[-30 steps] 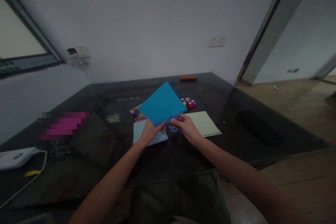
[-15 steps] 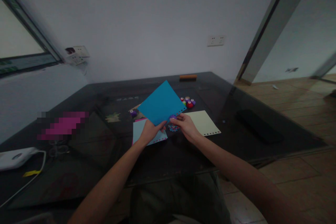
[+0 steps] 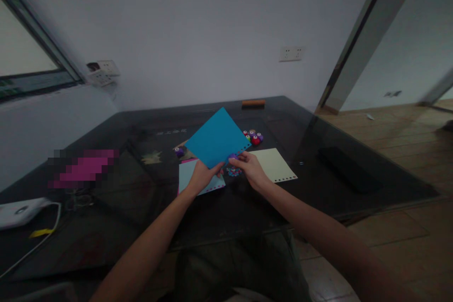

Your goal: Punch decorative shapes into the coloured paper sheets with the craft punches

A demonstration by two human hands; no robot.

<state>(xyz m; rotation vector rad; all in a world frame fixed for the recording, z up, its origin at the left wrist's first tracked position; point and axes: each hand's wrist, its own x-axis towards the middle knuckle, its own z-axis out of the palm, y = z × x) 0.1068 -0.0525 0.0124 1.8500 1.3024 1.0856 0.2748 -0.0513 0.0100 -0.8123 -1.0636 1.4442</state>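
A blue sheet of paper [image 3: 218, 134] is tilted up above the table, with punched holes along its lower right edge. My left hand [image 3: 204, 175] pinches its bottom corner. My right hand [image 3: 252, 168] is closed around a small purple craft punch [image 3: 232, 157], which sits at the holed edge; how far the paper goes into it is hidden. Below the hands lies a pile of small coloured paper bits [image 3: 234, 171]. A light blue sheet [image 3: 187, 180] with holes lies under my left hand, a pink one beneath it. A cream sheet [image 3: 274, 165] with holes lies beside my right hand.
Several coloured craft punches [image 3: 255, 139] stand behind the blue sheet, with another purple punch [image 3: 179, 152] to the left. A brown roll [image 3: 253, 103] lies at the table's back edge. A long black case [image 3: 347, 170] is at right, a white power strip [image 3: 21, 212] with cable at left.
Both hands, the blue sheet and the purple punch stay almost where they were. Only a slight shift of the whole view shows.
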